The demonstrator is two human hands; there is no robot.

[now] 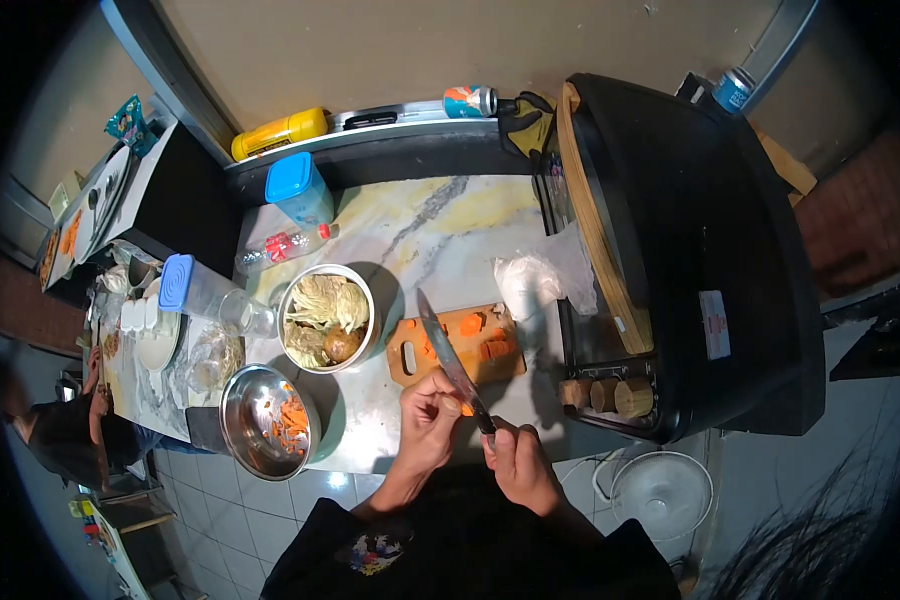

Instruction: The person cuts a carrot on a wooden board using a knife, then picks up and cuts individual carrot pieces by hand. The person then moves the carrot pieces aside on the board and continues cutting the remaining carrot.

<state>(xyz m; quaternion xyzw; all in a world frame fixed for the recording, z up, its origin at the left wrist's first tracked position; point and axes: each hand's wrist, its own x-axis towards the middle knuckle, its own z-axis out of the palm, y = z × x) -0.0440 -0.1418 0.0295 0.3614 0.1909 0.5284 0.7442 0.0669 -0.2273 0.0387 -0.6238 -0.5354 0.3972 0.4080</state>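
My right hand (519, 466) is closed around the handle of a kitchen knife (450, 355), whose blade points up and to the left over the board. Beside the blade's lower end, my left hand (431, 425) pinches a small orange piece of carrot (466, 409). Below the blade lies a wooden cutting board (407, 376) with a handle slot. Carrot pieces (494, 349) rest on the board's right half. To the left, a steel bowl (233, 420) holds cut carrot strips (290, 425).
A white bowl (374, 330) with cabbage and a round brown item stands left of the board. A plastic bag of white contents (527, 285) lies behind it. A large black appliance (730, 250) borders the right. Another person (65, 430) is at far left.
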